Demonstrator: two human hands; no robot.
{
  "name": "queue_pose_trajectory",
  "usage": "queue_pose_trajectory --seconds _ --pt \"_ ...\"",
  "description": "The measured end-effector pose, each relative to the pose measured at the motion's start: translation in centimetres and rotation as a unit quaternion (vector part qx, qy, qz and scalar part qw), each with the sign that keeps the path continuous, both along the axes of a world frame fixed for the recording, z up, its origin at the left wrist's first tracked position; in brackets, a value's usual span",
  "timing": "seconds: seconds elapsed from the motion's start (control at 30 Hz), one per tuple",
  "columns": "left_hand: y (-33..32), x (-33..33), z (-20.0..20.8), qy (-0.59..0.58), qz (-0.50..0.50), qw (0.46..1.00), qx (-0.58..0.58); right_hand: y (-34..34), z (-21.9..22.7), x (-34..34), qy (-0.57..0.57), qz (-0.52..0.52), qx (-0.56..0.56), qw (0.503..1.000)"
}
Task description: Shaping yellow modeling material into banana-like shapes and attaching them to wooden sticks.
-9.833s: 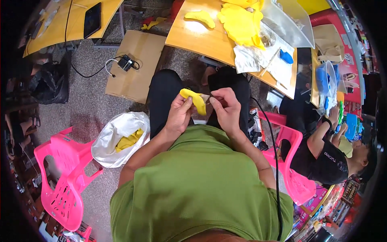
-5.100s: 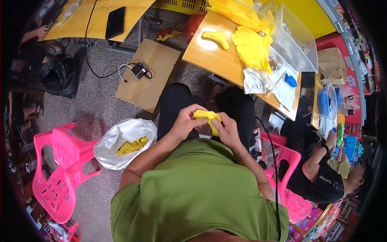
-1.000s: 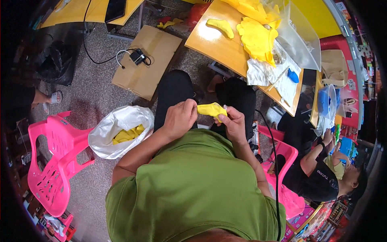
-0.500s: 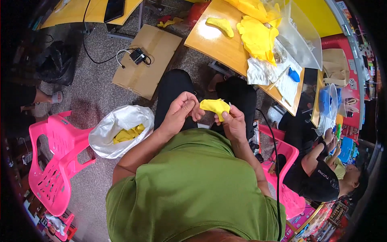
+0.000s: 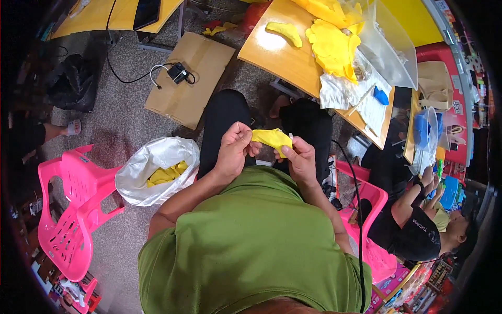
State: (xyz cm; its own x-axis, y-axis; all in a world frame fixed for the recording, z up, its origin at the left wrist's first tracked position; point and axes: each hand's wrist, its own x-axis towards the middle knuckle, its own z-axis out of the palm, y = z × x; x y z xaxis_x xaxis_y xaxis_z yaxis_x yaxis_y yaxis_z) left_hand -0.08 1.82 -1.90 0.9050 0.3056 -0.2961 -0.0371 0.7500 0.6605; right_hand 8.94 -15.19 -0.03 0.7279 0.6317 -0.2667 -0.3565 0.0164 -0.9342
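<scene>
A small yellow curved cloth piece (image 5: 271,138) is stretched between my two hands above my lap. My left hand (image 5: 234,149) pinches its left end between thumb and fingers. At the other end, my right hand (image 5: 300,161) grips it with the thumb on top. A bit of something pale shows by the right fingertips, too small to name. On the wooden table (image 5: 266,55) ahead lies a similar yellow curved piece (image 5: 285,32), beside a pile of flat yellow cloth pieces (image 5: 333,49).
To my left, a white sack (image 5: 137,180) holding yellow pieces stands by a pink plastic chair (image 5: 78,183). Flattened cardboard (image 5: 201,57) with a charger (image 5: 179,73) lies on the floor. A clear plastic bin (image 5: 392,49) rests on the table. Another person (image 5: 413,225) sits at the right.
The yellow cloth piece has shifted left and straightened, and its left end is now in my left fingers. My right hand has moved slightly left with it.
</scene>
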Motion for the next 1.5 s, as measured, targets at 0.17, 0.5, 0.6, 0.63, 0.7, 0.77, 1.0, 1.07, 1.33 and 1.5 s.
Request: queue_pose_trajectory --seconds 0.17,0.5,0.6,0.63,0.7,0.77,1.0,1.07,1.33,1.5 --pt "0.4 0.5 1.2 0.010 0.006 0.997 0.077 -0.1 0.5 0.0 -0.037 -0.004 -0.006 0.999" --pt "1.5 0.9 0.7 -0.008 -0.145 0.969 0.201 0.3 2.2 0.3 -0.057 0.092 -0.157 0.982" --pt "1.3 1.5 1.1 -0.050 -0.117 0.950 0.287 0.5 2.0 0.1 -0.141 0.082 -0.136 0.977" --pt "1.3 1.7 1.3 -0.084 -0.089 0.924 0.362 0.4 1.8 0.2 -0.140 0.082 -0.136 0.977" --pt "1.9 1.6 1.5 -0.054 -0.138 0.911 0.385 0.5 1.8 0.3 -0.214 0.093 -0.134 0.963" --pt "2.2 1.3 1.7 -0.022 -0.184 0.895 0.406 1.1 2.7 0.5 -0.285 0.103 -0.139 0.943" --pt "2.0 1.3 2.5 -0.090 -0.151 0.836 0.519 0.3 2.9 1.0 -0.386 0.144 -0.187 0.892" --pt "1.4 1.4 2.7 -0.101 -0.175 0.814 0.544 0.6 3.0 0.8 -0.402 0.150 -0.176 0.886" --pt "1.7 -0.1 3.1 -0.059 -0.137 0.806 0.573 1.9 4.2 0.6 -0.378 0.183 -0.156 0.894" --pt "2.4 1.2 3.6 -0.018 -0.143 0.848 0.511 2.1 3.7 1.1 -0.328 0.120 -0.151 0.925"
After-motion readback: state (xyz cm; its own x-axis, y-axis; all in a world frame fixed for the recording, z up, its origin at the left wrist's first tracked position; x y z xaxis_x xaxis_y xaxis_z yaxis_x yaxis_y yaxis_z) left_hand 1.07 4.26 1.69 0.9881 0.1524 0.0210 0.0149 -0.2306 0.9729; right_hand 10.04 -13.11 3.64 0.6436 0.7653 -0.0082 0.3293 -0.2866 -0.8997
